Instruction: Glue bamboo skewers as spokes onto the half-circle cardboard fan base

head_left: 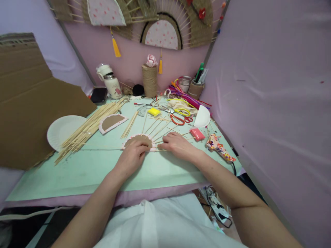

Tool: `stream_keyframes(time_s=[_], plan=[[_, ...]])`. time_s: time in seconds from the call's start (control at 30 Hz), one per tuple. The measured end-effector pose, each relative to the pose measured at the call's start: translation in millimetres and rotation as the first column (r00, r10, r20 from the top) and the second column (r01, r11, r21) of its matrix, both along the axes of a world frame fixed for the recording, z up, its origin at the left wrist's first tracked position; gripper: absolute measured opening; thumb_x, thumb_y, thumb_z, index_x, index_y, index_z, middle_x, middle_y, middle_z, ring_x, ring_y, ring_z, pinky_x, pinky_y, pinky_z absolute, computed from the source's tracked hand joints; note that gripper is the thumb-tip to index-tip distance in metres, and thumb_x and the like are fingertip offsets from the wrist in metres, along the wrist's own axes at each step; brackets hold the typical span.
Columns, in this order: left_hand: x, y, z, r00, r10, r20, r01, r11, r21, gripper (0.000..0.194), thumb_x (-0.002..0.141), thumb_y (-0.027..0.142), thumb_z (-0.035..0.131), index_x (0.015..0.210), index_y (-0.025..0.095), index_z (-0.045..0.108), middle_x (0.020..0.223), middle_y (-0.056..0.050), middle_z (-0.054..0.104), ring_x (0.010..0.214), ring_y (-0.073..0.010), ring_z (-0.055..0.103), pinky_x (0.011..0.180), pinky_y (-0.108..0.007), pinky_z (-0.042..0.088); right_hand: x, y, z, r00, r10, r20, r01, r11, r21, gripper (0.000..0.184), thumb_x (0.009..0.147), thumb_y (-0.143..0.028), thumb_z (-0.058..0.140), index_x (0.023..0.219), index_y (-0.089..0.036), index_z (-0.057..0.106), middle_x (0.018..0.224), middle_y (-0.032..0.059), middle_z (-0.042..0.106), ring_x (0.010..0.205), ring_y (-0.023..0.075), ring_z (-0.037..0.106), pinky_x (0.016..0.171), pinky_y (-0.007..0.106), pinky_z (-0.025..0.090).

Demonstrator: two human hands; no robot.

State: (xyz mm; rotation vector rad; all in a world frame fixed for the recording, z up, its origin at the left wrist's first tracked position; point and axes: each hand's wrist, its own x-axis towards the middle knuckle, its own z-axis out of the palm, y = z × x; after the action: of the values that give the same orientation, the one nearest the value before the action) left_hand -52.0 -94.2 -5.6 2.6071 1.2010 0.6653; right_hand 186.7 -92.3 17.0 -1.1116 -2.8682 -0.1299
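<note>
A cardboard half-circle [134,138] with a pink-and-white fabric rim lies at the middle of the table. Thin bamboo sticks [156,128] fan out from its upper right side, and one stick runs level to the left. My left hand [134,153] presses down on the half-circle, fingers bent and closed against it. Just right of the rim, my right hand [174,144] is closed in a pinch on a bamboo stick, whose end is partly hidden by the fingers. A second fabric-edged half-circle [112,122] rests up and to the left.
A long bundle of bamboo sticks [90,129] lies at left beside a white paper plate [64,129] and a large cardboard sheet [33,106]. Red scissors [178,120], a pink packet [197,134] and a floral glue gun [219,148] are at right. Twine [149,81] stands behind.
</note>
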Motion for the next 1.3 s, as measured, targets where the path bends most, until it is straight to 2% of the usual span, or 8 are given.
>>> stream_keyframes(time_s=[0.37, 0.57, 0.9, 1.3], plan=[[-1, 0, 0.0, 1.000, 0.002, -0.009, -0.002, 1.000, -0.006, 0.031, 0.087, 0.008, 0.046, 0.091, 0.020, 0.074, 0.107, -0.006, 0.073, 0.105, -0.0246, 0.062, 0.098, -0.046, 0.048, 1, 1, -1.1, 1.000, 0.002, 0.003, -0.002, 1.000, 0.019, 0.021, 0.098, -0.021, 0.052, 0.108, -0.022, 0.070, 0.086, 0.0047, 0.057, 0.081, 0.0184, 0.046, 0.081, 0.033, 0.029], [0, 0, 1.9, 1.000, -0.018, 0.002, 0.018, 1.000, -0.002, 0.032, 0.086, 0.006, 0.045, 0.089, 0.020, 0.073, 0.107, -0.006, 0.072, 0.106, -0.0239, 0.062, 0.099, -0.046, 0.046, 3, 2, -3.9, 1.000, 0.010, 0.005, -0.010, 0.999, 0.033, 0.023, 0.098, -0.020, 0.051, 0.112, -0.022, 0.069, 0.087, 0.0048, 0.058, 0.084, 0.0193, 0.048, 0.087, 0.034, 0.030], [-1, 1, 0.0, 1.000, -0.024, 0.012, 0.024, 1.000, 0.002, 0.031, 0.086, 0.005, 0.047, 0.089, 0.021, 0.073, 0.106, -0.005, 0.072, 0.108, -0.0237, 0.061, 0.100, -0.045, 0.045, 5, 2, -8.3, 0.994, 0.015, -0.106, -0.013, 1.000, 0.014, 0.025, 0.096, -0.017, 0.051, 0.113, -0.020, 0.068, 0.093, 0.0068, 0.063, 0.090, 0.0199, 0.052, 0.093, 0.035, 0.032], [-1, 0, -0.5, 1.000, -0.021, 0.011, 0.021, 1.000, 0.008, 0.031, 0.085, 0.005, 0.047, 0.090, 0.020, 0.074, 0.106, -0.006, 0.073, 0.106, -0.0246, 0.062, 0.099, -0.047, 0.047, 4, 9, -19.2, 0.990, 0.085, -0.113, -0.078, 0.995, 0.064, 0.026, 0.098, -0.017, 0.050, 0.116, -0.021, 0.067, 0.088, 0.0043, 0.062, 0.087, 0.0187, 0.053, 0.095, 0.034, 0.033]])
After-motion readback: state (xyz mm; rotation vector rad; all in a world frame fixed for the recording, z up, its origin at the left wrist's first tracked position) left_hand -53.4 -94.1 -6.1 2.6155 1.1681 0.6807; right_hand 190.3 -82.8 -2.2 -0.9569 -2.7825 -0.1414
